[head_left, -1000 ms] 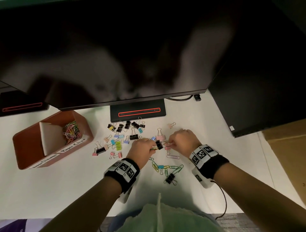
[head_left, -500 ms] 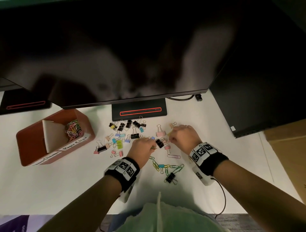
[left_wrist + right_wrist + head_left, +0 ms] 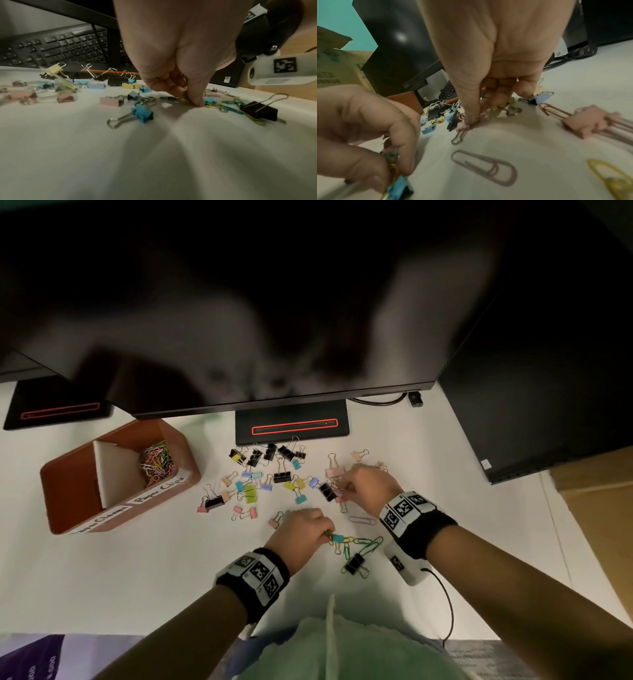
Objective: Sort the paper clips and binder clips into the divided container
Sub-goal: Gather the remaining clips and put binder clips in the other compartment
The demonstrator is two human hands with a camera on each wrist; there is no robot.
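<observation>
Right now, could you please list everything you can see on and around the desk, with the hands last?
Divided container: one, reddish-brown with a white divider, left on the desk.
Paper clips in container: a multicoloured heap, in the far compartment; the near one looks empty.
Binder clips: many, black, pink, blue, yellow and green, scattered mid-desk.
Loose paper clips: several, pink, green and yellow, nearest the person.
Desk: one, white.
Monitors: black, overhanging the desk, stands with red outlines.
Keyboard: one, black, beneath the monitor.
Cardboard box: one, brown, far right.
Left hand: pinches paper clips beside a blue binder clip.
Right hand: pinches a pink clip among the binder clips.
</observation>
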